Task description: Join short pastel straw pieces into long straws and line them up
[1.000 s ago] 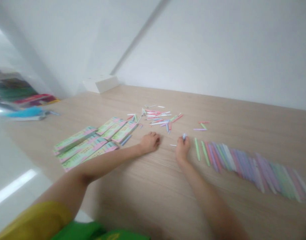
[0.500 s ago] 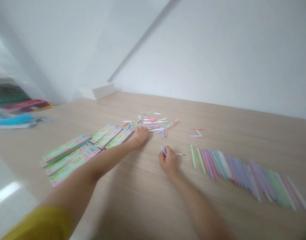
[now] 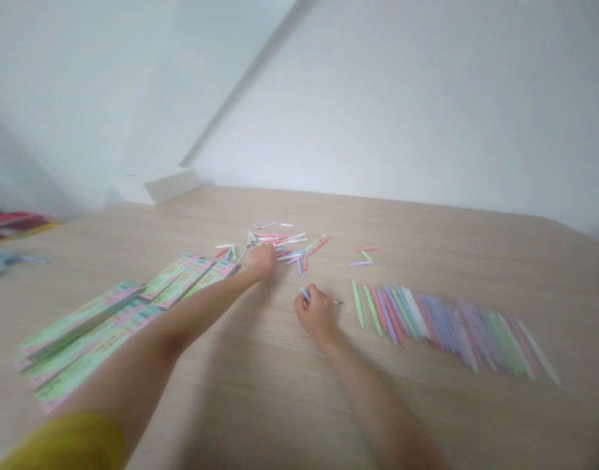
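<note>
My right hand (image 3: 318, 313) is closed around a pale blue pen barrel (image 3: 305, 294), whose end shows above the thumb. A thin dark-tipped pen refill (image 3: 338, 302) sticks out on the hand's right side. My left hand (image 3: 261, 261) reaches to the near edge of a loose pile of small coloured pen parts (image 3: 284, 240); its fingers point away and are blurred, so what they touch is hidden. To the right of my right hand lies a long row of pastel pens (image 3: 397, 316) in green, pink, purple, blue and white.
Several green and pink printed boxes (image 3: 175, 281) lie on the left of the wooden table (image 3: 280, 391). A few loose parts (image 3: 365, 256) form a zigzag behind the pen row. A white box (image 3: 167, 186) stands by the wall. Red and blue items (image 3: 15, 222) sit at far left.
The view has turned to the right, so everything appears shifted left. My left hand has moved slightly farther into the pile. My right hand still holds the pen barrel.
</note>
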`<state>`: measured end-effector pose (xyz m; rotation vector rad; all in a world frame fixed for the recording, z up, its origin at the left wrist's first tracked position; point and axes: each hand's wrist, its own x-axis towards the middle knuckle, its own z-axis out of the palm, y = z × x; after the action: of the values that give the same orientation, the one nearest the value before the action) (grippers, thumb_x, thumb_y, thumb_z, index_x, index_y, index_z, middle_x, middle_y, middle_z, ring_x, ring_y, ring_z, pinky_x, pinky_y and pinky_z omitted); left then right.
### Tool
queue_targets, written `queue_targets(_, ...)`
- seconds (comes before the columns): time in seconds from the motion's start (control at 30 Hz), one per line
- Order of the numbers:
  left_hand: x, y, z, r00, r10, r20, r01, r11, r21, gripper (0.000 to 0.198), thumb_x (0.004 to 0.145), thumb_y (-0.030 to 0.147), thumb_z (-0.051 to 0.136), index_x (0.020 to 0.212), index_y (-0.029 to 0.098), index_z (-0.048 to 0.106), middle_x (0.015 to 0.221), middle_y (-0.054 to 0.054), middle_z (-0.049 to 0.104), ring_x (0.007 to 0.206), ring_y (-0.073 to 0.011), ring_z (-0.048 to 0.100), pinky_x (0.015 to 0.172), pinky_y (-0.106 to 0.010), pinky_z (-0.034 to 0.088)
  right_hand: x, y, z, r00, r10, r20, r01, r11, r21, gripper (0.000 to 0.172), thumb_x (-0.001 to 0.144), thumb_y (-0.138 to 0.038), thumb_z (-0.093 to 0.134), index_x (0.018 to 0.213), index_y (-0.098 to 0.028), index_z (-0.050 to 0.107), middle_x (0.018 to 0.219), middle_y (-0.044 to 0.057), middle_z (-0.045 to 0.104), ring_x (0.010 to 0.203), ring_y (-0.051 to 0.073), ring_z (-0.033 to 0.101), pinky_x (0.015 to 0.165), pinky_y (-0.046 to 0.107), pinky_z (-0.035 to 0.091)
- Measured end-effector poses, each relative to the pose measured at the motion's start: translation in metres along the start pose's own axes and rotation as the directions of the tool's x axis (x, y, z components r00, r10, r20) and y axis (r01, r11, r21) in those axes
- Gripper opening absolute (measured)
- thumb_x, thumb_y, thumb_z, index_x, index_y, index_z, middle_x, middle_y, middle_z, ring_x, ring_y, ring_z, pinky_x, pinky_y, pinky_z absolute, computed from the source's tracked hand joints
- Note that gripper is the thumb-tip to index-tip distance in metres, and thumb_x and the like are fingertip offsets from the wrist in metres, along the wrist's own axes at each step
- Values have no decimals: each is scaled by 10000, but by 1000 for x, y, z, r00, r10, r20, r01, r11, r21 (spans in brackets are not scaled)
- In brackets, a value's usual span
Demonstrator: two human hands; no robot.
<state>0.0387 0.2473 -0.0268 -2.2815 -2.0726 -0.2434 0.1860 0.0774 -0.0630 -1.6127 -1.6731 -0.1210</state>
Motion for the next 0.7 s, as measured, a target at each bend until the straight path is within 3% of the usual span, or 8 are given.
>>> queue_targets(0.1, 24, 31, -2, 999, 43, 21, -41, 996, -85, 280, 832, 300, 553, 1013, 132, 685, 1005, -159, 697, 973, -280, 651, 812, -355, 508, 2, 0, -3, 1000, 28, 9, -28, 1000, -8, 111, 802, -217, 458, 723, -182, 528, 600, 1, 574, 557, 123, 493, 560, 258, 216)
queue_targets(0.3, 79, 116, 4, 965, 260, -9, -257, 945, -202, 278, 875, 198, 508, 1104, 172, 663, 1123, -90, 674, 1089, -200, 598, 934, -280, 454, 1, 7, -7, 992, 118, -49, -118, 993, 6, 78, 787, -207, 481, 727, -187, 527, 605, -1, 567, 560, 125, 487, 565, 261, 224)
queue_targets(0.43, 105, 165, 18, 936, 352, 5, -345, 918, -195, 286, 898, 294, 556, 1139, 149, 610, 1174, -105, 614, 1082, -209, 579, 944, -373, 472, 4, 16, -8, 978, 185, -98, -186, 983, 5, 101, 790, -207, 465, 698, -194, 503, 601, -3, 552, 560, 126, 477, 564, 264, 227)
queue_targets(0.57, 116, 192, 39, 916, 401, 23, -391, 904, -173, 339, 911, 343, 541, 1192, 153, 551, 1195, -98, 569, 1024, -204, 586, 864, -421, 517, 11, 24, -9, 957, 255, -136, -256, 967, 14, 120, 806, -214, 448, 692, -203, 486, 589, -8, 542, 550, 130, 469, 557, 274, 219)
queue_targets(0.7, 115, 200, 57, 893, 449, 28, -441, 887, -135, 334, 912, 339, 540, 1189, 154, 554, 1193, -99, 572, 1023, -203, 586, 866, -414, 516, 14, 27, -7, 952, 274, -136, -270, 962, 50, 121, 829, -235, 451, 719, -204, 492, 608, -2, 559, 555, 136, 481, 552, 276, 219)
